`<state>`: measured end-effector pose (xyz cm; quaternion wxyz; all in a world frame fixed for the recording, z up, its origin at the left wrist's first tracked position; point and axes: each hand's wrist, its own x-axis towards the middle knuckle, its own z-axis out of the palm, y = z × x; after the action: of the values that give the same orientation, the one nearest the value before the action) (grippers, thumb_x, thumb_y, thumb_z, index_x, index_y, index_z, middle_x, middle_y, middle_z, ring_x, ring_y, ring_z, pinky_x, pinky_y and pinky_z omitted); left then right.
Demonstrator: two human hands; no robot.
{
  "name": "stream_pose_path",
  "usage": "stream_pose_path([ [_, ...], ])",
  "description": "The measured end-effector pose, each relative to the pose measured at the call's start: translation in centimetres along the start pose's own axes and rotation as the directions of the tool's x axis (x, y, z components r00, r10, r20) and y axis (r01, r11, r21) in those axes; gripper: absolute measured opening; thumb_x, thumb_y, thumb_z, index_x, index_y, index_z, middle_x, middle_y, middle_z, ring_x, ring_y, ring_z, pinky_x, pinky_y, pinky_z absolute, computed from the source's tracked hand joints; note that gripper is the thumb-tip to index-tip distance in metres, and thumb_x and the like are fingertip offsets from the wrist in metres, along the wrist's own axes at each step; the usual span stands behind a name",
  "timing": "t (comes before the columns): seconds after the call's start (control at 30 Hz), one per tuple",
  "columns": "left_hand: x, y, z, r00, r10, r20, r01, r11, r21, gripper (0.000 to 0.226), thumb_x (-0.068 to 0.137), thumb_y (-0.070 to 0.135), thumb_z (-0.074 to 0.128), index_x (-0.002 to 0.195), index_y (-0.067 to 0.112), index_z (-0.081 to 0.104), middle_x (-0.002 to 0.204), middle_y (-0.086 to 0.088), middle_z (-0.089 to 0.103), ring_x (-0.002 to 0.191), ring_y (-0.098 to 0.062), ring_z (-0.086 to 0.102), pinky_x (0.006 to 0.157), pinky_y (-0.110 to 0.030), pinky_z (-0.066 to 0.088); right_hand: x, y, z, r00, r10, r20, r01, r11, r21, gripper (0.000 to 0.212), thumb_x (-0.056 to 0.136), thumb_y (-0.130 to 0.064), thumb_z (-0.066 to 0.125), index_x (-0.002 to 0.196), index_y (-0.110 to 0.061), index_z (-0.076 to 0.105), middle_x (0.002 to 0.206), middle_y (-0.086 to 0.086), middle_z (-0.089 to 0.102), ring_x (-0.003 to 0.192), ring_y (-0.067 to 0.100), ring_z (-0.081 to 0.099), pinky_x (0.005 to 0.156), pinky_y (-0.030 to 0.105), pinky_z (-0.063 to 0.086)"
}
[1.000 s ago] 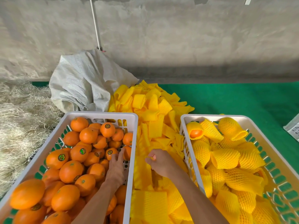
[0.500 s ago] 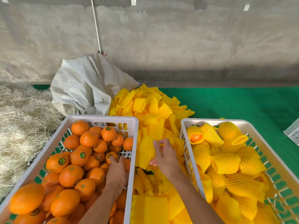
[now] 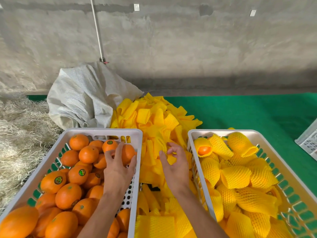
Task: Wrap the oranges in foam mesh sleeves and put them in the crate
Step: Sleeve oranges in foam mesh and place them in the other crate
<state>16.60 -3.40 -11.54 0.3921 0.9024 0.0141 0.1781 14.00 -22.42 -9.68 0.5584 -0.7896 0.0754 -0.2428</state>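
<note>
Since 0.5 s ago both hands reach farther: left hand (image 3: 118, 166) now curls fingers round an orange (image 3: 127, 153) at left crate's (image 3: 103, 132) far right corner; right hand (image 3: 173, 164) pinches a sleeve (image 3: 169, 158) in the pile, just right of it. Full crate (image 3: 223, 132) sits nearer right hand.

Fruit-packing shed: bare concrete wall (image 3: 188, 40), straw (image 3: 18, 134), crates of oranges (image 3: 75, 177).
</note>
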Motion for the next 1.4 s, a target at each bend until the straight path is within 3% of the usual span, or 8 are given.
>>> stream_pose_path([
  [0.13,0.0,2.6,-1.3,0.989,0.132,-0.067,-0.144,0.966,-0.214,0.062,0.093,0.055,0.068,0.147,0.050,0.038,0.137,0.020,0.034,0.095,0.006,0.061,0.061,-0.004,0.049,0.1,-0.4,0.0,1.000,-0.019,0.013,0.019,1.000,-0.017,0.020,0.093,-0.046,0.071,0.091,-0.037,0.054,0.127,-0.021,0.061,0.129,-0.004,0.047,0.093,0.003,0.036],
  [0.23,-1.0,5.1,-0.7,0.994,0.108,0.017,-0.073,0.778,-0.624,0.058,0.097,0.034,0.071,0.146,0.038,0.039,0.133,0.013,0.054,0.109,-0.018,0.069,0.078,-0.024,0.061,-0.2,-0.8,0.0,0.993,-0.017,0.113,-0.003,0.985,0.172,0.021,0.094,-0.046,0.071,0.092,-0.031,0.057,0.109,-0.019,0.066,0.123,0.004,0.057,0.096,0.021,0.047],
  [0.37,-2.1,7.3,0.1,0.977,0.076,0.201,0.124,0.565,-0.816,0.052,0.102,0.026,0.060,0.147,0.037,0.038,0.129,0.013,0.057,0.110,-0.028,0.072,0.079,-0.034,0.063,-0.3,-1.7,0.0,0.983,-0.004,0.181,-0.061,0.936,0.348,0.021,0.100,-0.038,0.067,0.095,-0.018,0.062,0.092,0.001,0.069,0.093,0.017,0.069,0.079,0.036,0.058],
  [0.57,-1.3,6.5,0.4,0.943,0.008,0.333,0.275,0.547,-0.791,0.082,0.070,0.050,0.092,0.137,0.049,0.045,0.129,-0.013,0.057,0.097,-0.037,0.075,0.073,-0.040,0.063,0.6,-2.2,-0.9,0.975,0.104,0.199,-0.183,0.881,0.437,0.021,0.094,-0.035,0.071,0.095,-0.014,0.070,0.089,-0.001,0.072,0.086,0.010,0.066,0.079,0.025,0.054],
  [0.73,-0.5,5.9,0.8,0.928,-0.096,0.359,0.363,0.444,-0.819,0.086,0.047,0.053,0.102,0.119,0.054,0.056,0.130,-0.011,0.054,0.097,-0.035,0.076,0.073,-0.041,0.064,0.6,-2.5,-1.2,0.924,0.185,0.334,-0.327,0.836,0.441,0.035,0.083,-0.040,0.076,0.115,-0.025,0.074,0.107,-0.003,0.077,0.104,0.008,0.071,0.085,0.020,0.055],
  [1.07,-0.1,5.9,1.2,0.916,-0.185,0.355,0.400,0.477,-0.782,0.070,0.060,0.040,0.099,0.117,0.048,0.058,0.124,-0.005,0.061,0.095,-0.020,0.075,0.069,-0.036,0.062,0.6,-2.5,-1.7,0.932,0.125,0.340,-0.270,0.865,0.423,0.024,0.090,-0.026,0.071,0.102,-0.006,0.079,0.099,0.003,0.075,0.098,0.018,0.068,0.088,0.025,0.053],
  [1.23,0.2,5.7,1.1,0.909,-0.190,0.370,0.415,0.357,-0.837,0.057,0.079,0.004,0.087,0.114,0.041,0.063,0.125,-0.014,0.055,0.092,-0.032,0.069,0.070,-0.042,0.062,1.9,-2.9,-2.5,0.807,0.403,0.432,-0.583,0.424,0.693,0.033,0.105,-0.015,0.052,0.131,0.004,0.062,0.128,0.022,0.069,0.121,0.030,0.065,0.108,0.045,0.050],
  [1.4,0.3,6.1,-0.1,0.857,-0.124,0.500,0.514,0.265,-0.816,0.056,0.063,0.020,0.086,0.115,0.023,0.067,0.123,-0.019,0.067,0.099,-0.034,0.072,0.076,-0.046,0.062,2.3,-2.7,-3.2,0.605,0.524,0.599,-0.769,0.192,0.609,0.035,0.108,-0.024,0.050,0.132,-0.002,0.062,0.127,0.017,0.071,0.104,0.026,0.074,0.077,0.034,0.064],
])
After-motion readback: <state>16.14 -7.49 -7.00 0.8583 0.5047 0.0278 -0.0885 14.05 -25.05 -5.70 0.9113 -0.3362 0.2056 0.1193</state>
